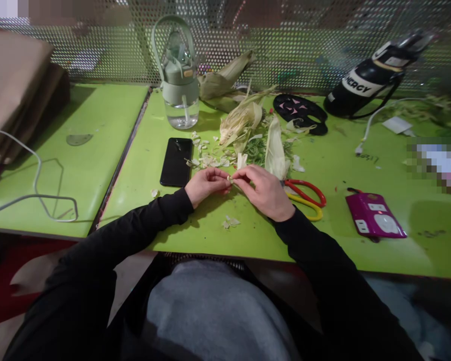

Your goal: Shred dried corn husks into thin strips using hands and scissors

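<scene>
Both hands meet over the green table, pinching a small pale piece [230, 179] that looks like folded corn husk. My left hand [206, 185] has thumb and forefinger closed on its left side. From the other side, my right hand [265, 190] grips it between its fingertips. Just beyond lie cut husk scraps [210, 161], a heap of green shreds [256, 150] and a broad husk leaf [275, 145]. Scissors with red and yellow handles [311, 193] rest partly hidden behind my right hand. A small scrap [230, 222] lies in front of me.
A black phone [176, 161] and a water bottle [180, 95] are at left. Dried husks [242, 118] and a black palette-like plate [300, 113] lie at the back. A dark bottle [364, 82] leans on the mesh divider [285, 45]. A purple power strip [376, 215] sits right.
</scene>
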### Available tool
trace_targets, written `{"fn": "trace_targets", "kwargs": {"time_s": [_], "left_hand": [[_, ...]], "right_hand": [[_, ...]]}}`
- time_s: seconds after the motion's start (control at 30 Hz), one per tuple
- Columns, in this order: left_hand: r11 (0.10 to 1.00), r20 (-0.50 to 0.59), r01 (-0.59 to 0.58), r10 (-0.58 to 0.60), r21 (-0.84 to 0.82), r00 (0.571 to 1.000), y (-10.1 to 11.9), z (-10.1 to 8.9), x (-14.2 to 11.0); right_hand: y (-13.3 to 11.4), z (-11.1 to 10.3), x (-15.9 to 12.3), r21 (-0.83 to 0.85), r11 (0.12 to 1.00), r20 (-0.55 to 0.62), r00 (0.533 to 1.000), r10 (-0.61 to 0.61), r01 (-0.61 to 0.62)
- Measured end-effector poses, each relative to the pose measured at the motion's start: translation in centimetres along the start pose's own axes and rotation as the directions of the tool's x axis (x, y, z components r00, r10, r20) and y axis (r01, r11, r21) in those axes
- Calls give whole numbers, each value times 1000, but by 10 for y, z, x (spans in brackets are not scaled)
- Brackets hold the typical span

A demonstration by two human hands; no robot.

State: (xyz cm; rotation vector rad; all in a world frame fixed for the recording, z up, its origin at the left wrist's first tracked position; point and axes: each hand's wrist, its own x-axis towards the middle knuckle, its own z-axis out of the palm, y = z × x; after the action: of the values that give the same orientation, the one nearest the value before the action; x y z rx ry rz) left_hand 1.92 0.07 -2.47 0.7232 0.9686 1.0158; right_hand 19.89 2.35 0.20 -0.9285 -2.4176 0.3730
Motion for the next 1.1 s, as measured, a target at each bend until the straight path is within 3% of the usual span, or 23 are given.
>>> {"fn": "trace_targets", "kwargs": {"time_s": [0.17, 0.6, 0.73, 0.93, 1.1], "left_hand": [[1000, 5, -29, 29, 5, 1000, -2, -3, 2], [998, 46, -56, 54, 28, 997, -3, 0, 0], [999, 24, -38, 37, 26, 999, -3, 0, -1], [999, 22, 1, -2, 38, 1000, -1, 0, -1], [999, 19, -15, 14, 46, 1000, 1, -1, -1]], "right_hand": [[5, -7, 1, -13, 996, 90, 992, -87, 89], [6, -2, 0, -146, 981, -48, 989, -140, 131], [4, -1, 0, -93, 988, -6, 992, -127, 126], [1, 6, -2, -47, 995, -138, 986, -92, 86], [0, 7, -3, 21, 997, -138, 987, -76, 80]]}}
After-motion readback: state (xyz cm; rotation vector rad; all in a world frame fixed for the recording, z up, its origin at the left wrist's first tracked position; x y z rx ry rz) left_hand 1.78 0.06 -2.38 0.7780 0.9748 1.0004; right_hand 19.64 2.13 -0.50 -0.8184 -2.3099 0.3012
